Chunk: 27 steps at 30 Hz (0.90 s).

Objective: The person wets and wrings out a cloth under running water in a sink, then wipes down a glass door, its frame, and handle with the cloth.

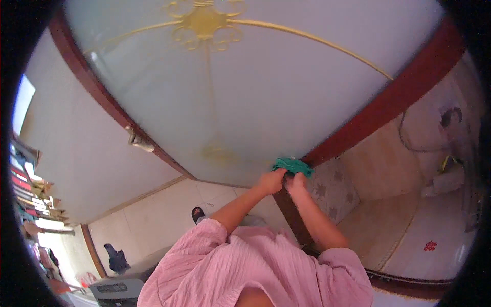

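Observation:
Both of my hands are together on a bunched green cloth point(293, 166). My left hand point(273, 181) grips its near left side, and my right hand point(297, 182) grips it just to the right. The cloth is up against a door of frosted glass point(276, 96), close to its dark red frame point(368, 119); whether it touches the glass or the frame, I cannot tell. Gold scrollwork point(203, 21) decorates the pane. A metal door handle point(140, 141) sits on the opposite frame side. My fingers are partly hidden by the cloth.
Right of the frame lies a tiled room point(383, 165) with a hose point(406, 142) along its wall. Below my arms runs a dark threshold point(293, 218). A slipper point(197, 213) shows on the light floor tiles point(161, 207). Lower left are a grey appliance point(119, 289) and a dark cloth point(116, 259).

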### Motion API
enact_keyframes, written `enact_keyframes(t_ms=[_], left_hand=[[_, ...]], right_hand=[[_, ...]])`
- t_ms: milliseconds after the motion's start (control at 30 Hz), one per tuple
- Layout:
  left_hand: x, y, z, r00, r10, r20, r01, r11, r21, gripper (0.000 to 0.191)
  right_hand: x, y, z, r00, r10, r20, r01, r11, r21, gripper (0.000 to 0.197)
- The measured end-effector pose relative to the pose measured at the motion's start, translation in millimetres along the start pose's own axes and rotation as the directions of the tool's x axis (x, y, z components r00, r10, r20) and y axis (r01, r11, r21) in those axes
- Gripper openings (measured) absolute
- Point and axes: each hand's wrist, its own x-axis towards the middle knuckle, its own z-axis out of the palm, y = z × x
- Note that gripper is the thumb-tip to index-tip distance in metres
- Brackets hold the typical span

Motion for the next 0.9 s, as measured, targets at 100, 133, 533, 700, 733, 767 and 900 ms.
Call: enact_keyframes(t_ms=[100,133,533,700,733,767,900], left_hand=[[-24.8,-57.3,3.3,0.984,-0.143,-0.103,0.126,0.98,-0.152,0.033],[-33.9,-74.9,1.7,0.968,-0.197,-0.157,0.153,0.955,-0.255,0.034],[-107.2,-94.1,-76.0,0.692,-0.538,-0.482,0.222,0.793,-0.567,0.038],[-123.8,-142.1,-97.2,0.514,-0.65,-0.56,0.067,0.681,-0.73,0.033],[-128.3,-148.9,-103.2,0.48,-0.728,-0.489,0.031,0.571,-0.82,0.034],[-132.4,-156.6,-110.4,0.458,-0.736,-0.498,0.022,0.569,-0.822,0.034],[-150.1,-211.6,-128.8,0.341,-0.708,-0.618,-0.164,0.603,-0.781,0.043]], right_hand=[[-36.8,43.2,67.1,0.998,-0.042,0.056,0.048,0.994,-0.1,0.02],[-70.4,44.9,99.0,0.999,0.03,0.024,-0.025,0.976,-0.217,0.02],[-101.4,145.8,177.9,0.955,0.271,0.124,-0.212,0.909,-0.358,0.033],[-81.1,208.3,202.9,0.845,0.462,0.269,-0.301,0.827,-0.474,0.03],[-81.8,219.0,209.1,0.835,0.478,0.272,-0.304,0.813,-0.496,0.03],[-82.5,229.6,215.5,0.809,0.498,0.313,-0.316,0.817,-0.483,0.024],[-101.1,270.4,249.0,0.63,0.637,0.444,-0.366,0.748,-0.553,0.02]])
